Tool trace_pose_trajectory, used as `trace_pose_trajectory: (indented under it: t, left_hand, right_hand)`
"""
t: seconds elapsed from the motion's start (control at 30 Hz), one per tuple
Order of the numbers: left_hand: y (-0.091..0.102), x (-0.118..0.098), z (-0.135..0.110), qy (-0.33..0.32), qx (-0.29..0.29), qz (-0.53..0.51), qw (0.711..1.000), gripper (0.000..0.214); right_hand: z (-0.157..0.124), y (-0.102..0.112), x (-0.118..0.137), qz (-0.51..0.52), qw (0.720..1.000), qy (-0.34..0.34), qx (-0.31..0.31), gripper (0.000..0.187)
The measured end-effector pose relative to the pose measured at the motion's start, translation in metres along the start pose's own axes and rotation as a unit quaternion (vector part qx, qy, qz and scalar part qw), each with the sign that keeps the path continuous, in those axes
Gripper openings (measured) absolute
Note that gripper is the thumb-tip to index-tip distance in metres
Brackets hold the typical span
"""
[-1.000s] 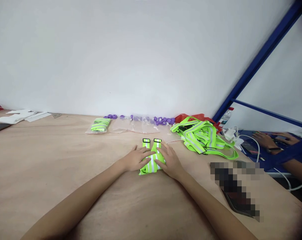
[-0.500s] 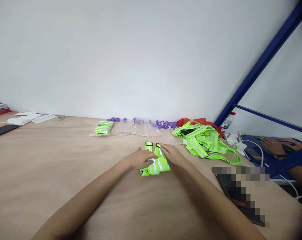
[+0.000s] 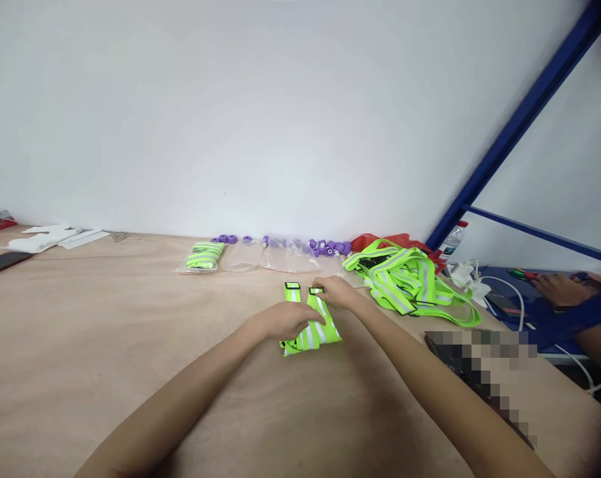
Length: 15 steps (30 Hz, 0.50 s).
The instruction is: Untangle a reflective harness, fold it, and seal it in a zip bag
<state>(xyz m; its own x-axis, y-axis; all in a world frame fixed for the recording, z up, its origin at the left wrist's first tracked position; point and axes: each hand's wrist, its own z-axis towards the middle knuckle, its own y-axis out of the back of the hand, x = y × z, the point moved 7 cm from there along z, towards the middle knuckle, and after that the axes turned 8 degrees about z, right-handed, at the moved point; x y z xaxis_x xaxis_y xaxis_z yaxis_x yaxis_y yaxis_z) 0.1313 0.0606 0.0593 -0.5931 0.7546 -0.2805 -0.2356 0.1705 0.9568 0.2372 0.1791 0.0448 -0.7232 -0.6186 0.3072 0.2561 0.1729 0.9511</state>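
A folded bright green reflective strap (image 3: 310, 337) with silvery-white stripes lies on the table in front of me. Two loose ends stick out from its far side, each with a black buckle. My left hand (image 3: 289, 320) rests across the bundle from the left, fingers together and pressing it down. At the far right, my right hand (image 3: 336, 292) pinches the right-hand end by its black buckle (image 3: 317, 290). The left-hand buckle (image 3: 293, 285) lies free beyond my left hand. My fingers hide part of the folds.
A bagged green strap (image 3: 205, 256), clear plastic bags (image 3: 293, 255) and several purple rolls (image 3: 330, 248) line the wall. Loose green straps (image 3: 404, 275) lie right, beside a bottle (image 3: 452, 242). Another person's hand (image 3: 562, 290) is beyond the blue frame (image 3: 519, 123). White papers (image 3: 46, 238) lie left.
My right hand has shifted slightly up and now pinches the right buckle end. My left hand's fingers have drawn together over the bundle. The right strap end has straightened a little.
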Motion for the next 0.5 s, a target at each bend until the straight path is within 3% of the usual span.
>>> trace_pose_trajectory:
  t: [0.1,0.3,0.5]
  left_hand:
    - [-0.003,-0.005,-0.002,-0.015,-0.015,-0.025,0.999,0.032]
    - [-0.008,-0.002,-0.004,0.02,-0.014,-0.082,0.996,0.063]
    - [-0.012,-0.001,-0.004,0.032,-0.008,-0.118,0.992,0.059]
  right_hand:
    - [-0.001,0.0,0.003,-0.026,1.0,-0.003,0.008,0.027]
    - [-0.001,-0.001,0.009,-0.048,0.998,0.021,0.023,0.024]
    - [0.003,0.001,0.014,-0.058,0.997,0.048,0.028,0.027]
